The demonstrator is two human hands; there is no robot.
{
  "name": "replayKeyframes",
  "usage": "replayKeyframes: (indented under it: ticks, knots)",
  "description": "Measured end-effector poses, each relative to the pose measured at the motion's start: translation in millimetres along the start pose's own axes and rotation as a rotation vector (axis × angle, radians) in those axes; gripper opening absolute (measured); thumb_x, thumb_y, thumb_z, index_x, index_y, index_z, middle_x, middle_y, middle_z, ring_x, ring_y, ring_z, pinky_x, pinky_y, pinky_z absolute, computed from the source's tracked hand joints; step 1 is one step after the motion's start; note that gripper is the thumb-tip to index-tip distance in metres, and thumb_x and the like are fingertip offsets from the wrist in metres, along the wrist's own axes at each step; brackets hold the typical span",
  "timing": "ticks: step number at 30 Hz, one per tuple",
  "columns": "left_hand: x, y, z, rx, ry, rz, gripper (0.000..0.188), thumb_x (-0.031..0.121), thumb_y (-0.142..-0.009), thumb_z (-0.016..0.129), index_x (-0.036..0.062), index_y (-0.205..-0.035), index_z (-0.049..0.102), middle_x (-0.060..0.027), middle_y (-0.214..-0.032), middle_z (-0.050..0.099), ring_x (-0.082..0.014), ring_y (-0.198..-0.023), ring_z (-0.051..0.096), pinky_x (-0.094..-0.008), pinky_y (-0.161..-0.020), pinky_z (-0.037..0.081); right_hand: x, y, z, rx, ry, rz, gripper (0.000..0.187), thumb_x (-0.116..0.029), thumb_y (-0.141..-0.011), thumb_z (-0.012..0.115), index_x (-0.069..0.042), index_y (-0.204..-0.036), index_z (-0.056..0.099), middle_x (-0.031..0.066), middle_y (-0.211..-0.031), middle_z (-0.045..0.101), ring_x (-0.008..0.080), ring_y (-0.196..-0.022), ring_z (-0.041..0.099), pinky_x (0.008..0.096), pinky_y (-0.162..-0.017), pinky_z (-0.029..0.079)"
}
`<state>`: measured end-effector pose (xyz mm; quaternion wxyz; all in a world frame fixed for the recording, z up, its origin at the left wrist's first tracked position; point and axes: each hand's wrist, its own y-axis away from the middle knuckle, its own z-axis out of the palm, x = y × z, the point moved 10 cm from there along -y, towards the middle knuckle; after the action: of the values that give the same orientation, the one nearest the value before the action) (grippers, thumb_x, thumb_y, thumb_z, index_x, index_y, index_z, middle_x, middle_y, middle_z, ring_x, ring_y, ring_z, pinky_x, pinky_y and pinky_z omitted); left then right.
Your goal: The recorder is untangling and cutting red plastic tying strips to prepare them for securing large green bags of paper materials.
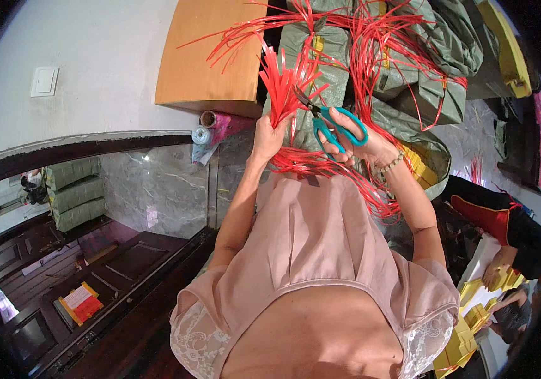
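Note:
My left hand (269, 138) is closed round a bundle of flat red plastic strips (279, 95), whose cut-looking ends fan out above the fist. In my right hand (371, 149) is a pair of scissors (360, 131) with teal handles, the fingers through the loops. Their dark blades reach the right edge of the bundle, and the tips are partly hidden by strips. More long red strips (363, 69) trail over the grey-green woven sacks (340, 47) in front of me. Others hang in a loose heap (302, 162) below my hands.
A wooden cabinet (210, 57) stands at the far left, with rolls of plastic film (204, 136) beneath it. An open sack (419, 165) of yellow pieces sits right of my forearm. At the right edge, other people's arms (501, 268) are near yellow stacks (457, 347).

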<state>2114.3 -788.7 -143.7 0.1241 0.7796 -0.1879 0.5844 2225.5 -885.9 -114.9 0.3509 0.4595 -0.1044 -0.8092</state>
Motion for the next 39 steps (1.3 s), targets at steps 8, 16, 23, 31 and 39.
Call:
replayKeyframes:
  ticks: [8, 16, 23, 31, 39]
  knots:
    - [-3.4, 3.9, 3.7, -0.044, -0.03, -0.026, 0.02, 0.012, -0.085, 0.057, -0.0027, -0.097, 0.06, -0.0129, -0.081, 0.066, -0.0116, -0.076, 0.06, -0.0291, -0.066, 0.047, -2.0, -16.6, 0.1, -0.044, -0.114, 0.002, 0.055, -0.064, -0.083, 0.038, -0.009, -0.083, 0.049, -0.003, -0.057, 0.043, 0.0038, -0.039, 0.037, 0.0166, -0.031, 0.026]
    - [-38.6, 13.7, -21.2, 0.153, 0.005, -0.149, 0.019, 0.014, -0.089, 0.05, -0.0006, -0.091, 0.062, -0.0045, -0.078, 0.063, -0.0093, -0.074, 0.054, -0.0268, -0.066, 0.044, -6.6, -13.4, -0.7, -0.053, 0.002, -0.124, 0.048, -0.056, -0.085, 0.043, -0.008, -0.083, 0.049, -0.0036, -0.055, 0.044, 0.0023, -0.036, 0.036, 0.016, -0.031, 0.023]
    - [-76.5, 83.4, -87.1, 0.626, 0.547, -0.334, 0.025, 0.031, -0.091, 0.049, 0.0073, -0.09, 0.054, 0.0091, -0.053, 0.029, -0.0001, -0.039, 0.026, -0.0188, -0.036, 0.018, -14.2, -49.6, -108.5, 0.513, 1.118, -0.314, 0.042, -0.043, -0.079, 0.058, -0.003, -0.09, 0.05, 0.0153, -0.077, 0.063, 0.0326, -0.076, 0.062, 0.0435, -0.063, 0.046]
    - [-55.8, 149.9, -112.6, 0.951, 0.546, -0.389, 0.027, 0.032, -0.09, 0.052, 0.0054, -0.09, 0.049, 0.0083, -0.052, 0.027, -0.0012, -0.039, 0.025, -0.0198, -0.036, 0.017, 4.3, -149.1, -132.7, 0.63, 1.56, -0.317, 0.039, -0.033, -0.076, 0.062, -0.005, -0.098, 0.047, 0.0188, -0.091, 0.057, 0.0378, -0.076, 0.06, 0.0454, -0.064, 0.048]
    - [-18.6, 124.5, -113.1, 0.906, 0.704, -0.255, 0.028, 0.034, -0.092, 0.046, 0.0066, -0.088, 0.046, 0.0076, -0.053, 0.025, -0.0016, -0.039, 0.022, -0.0193, -0.035, 0.017, -8.2, -139.6, -71.9, 0.648, 1.849, -0.557, 0.043, -0.032, -0.074, 0.065, -0.004, -0.103, 0.053, 0.0136, -0.099, 0.053, 0.031, -0.093, 0.053, 0.0392, -0.071, 0.048]
